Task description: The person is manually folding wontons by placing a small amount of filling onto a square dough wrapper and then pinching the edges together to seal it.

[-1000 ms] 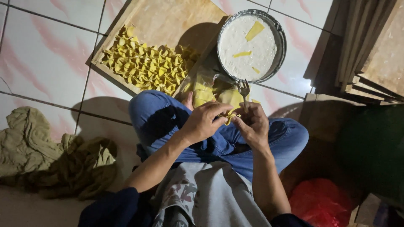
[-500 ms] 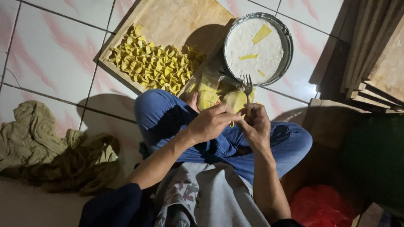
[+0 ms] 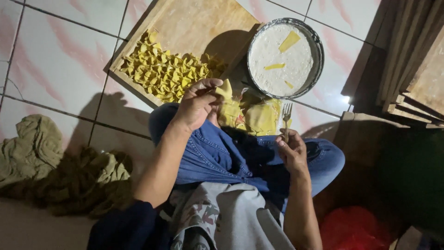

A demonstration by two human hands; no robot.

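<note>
Dumplings [image 3: 169,74] crowd the wooden board [image 3: 203,25] beside a filling bowl [image 3: 317,46].

Matt wooden board [image 3: 194,28], glossy floor tiles [image 3: 55,69], shiny metal fork [image 3: 286,113].

Tiled floor [image 3: 60,65], white with pink streaks. Lying directly on it: a wooden board [image 3: 194,28], a round metal bowl [image 3: 317,46], crumpled olive cloth [image 3: 55,171], stacked wooden boards [image 3: 416,65] at right.
</note>
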